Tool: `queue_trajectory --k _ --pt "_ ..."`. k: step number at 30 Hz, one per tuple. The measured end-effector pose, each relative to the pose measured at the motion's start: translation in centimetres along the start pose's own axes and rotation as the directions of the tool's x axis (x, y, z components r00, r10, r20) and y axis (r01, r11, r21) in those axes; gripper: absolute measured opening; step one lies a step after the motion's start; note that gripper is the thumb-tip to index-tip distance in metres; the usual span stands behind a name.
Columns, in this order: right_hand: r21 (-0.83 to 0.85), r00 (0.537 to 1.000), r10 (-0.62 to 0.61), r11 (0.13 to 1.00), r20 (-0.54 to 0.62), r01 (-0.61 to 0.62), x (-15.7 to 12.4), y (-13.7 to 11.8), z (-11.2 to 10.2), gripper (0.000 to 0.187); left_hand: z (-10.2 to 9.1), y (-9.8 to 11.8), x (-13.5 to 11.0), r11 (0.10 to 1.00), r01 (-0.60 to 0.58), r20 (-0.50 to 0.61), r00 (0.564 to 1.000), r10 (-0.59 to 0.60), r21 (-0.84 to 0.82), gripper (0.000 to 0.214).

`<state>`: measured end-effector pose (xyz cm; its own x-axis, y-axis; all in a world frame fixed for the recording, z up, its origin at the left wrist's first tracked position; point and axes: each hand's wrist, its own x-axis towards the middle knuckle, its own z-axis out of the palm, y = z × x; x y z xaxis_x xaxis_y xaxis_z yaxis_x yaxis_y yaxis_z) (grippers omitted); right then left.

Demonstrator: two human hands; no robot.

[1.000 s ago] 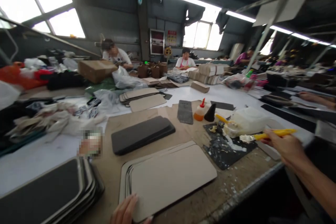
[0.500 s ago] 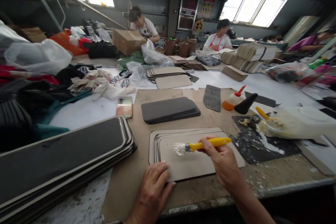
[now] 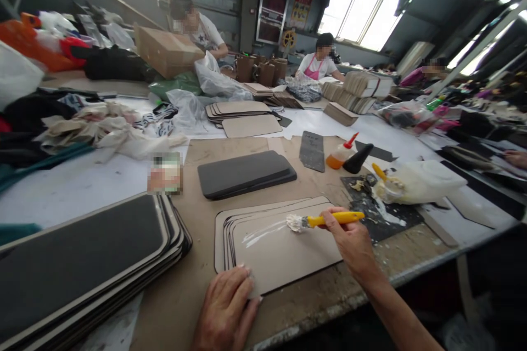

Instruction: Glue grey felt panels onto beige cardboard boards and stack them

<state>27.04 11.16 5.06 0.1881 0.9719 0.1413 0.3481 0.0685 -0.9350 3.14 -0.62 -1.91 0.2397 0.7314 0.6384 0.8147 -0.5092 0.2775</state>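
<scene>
Now touching down, the yellow-handled glue brush (image 3: 325, 221) in my right hand (image 3: 349, 241) is streaking white paste across the top tan rounded board (image 3: 288, 252) — my left hand (image 3: 226, 307) is pressing flat on its near corner.

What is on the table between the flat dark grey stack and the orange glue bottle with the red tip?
In the head view, one dark grey flat strip lies on brown paper between the dark grey stack and the orange bottle.

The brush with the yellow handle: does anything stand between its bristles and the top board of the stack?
Nothing visible does. The right hand holds the brush, and its bristles lie directly on the top board, beside a white streak. The left hand presses the near corner.
</scene>
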Motion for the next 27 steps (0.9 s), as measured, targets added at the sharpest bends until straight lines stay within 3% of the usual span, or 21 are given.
queue_trajectory --k 3,6,11,14,17,23,27 --pt "-0.095 0.991 0.008 0.995 -0.133 -0.021 1.5 1.4 -3.4 0.041 0.4 -0.6 -0.2 0.998 -0.060 -0.028 0.998 0.061 0.024 0.016" --pt "-0.249 0.975 -0.060 0.968 -0.215 0.005 2.2 2.1 -5.9 0.040 0.7 -1.1 -0.3 0.992 -0.117 -0.045 0.992 0.119 0.048 0.015" --pt "-0.492 0.945 -0.252 0.862 -0.207 0.122 1.2 1.7 -6.6 0.036 0.7 -1.5 -0.2 0.985 -0.163 -0.056 0.985 0.166 0.059 0.017" --pt "-0.558 0.896 -0.427 0.776 -0.121 0.294 -0.1 0.9 -5.1 0.029 0.3 -1.4 0.0 0.987 -0.157 -0.024 0.987 0.158 0.036 0.019" --pt "-0.512 0.859 -0.510 0.749 -0.043 0.419 -1.8 -0.3 -2.3 0.020 -0.1 -1.3 0.1 0.992 -0.125 -0.043 0.991 0.125 -0.007 0.019" --pt "-0.148 0.848 -0.521 0.835 0.093 0.530 -7.1 -3.6 4.8 0.012 -1.1 -1.7 -0.5 0.999 -0.025 0.020 0.999 0.026 -0.027 0.020" --pt "0.034 0.851 -0.497 0.866 0.170 0.499 -10.3 -5.1 7.2 0.012 -1.4 -1.9 -1.2 0.998 0.014 -0.018 1.000 -0.015 -0.066 0.017"
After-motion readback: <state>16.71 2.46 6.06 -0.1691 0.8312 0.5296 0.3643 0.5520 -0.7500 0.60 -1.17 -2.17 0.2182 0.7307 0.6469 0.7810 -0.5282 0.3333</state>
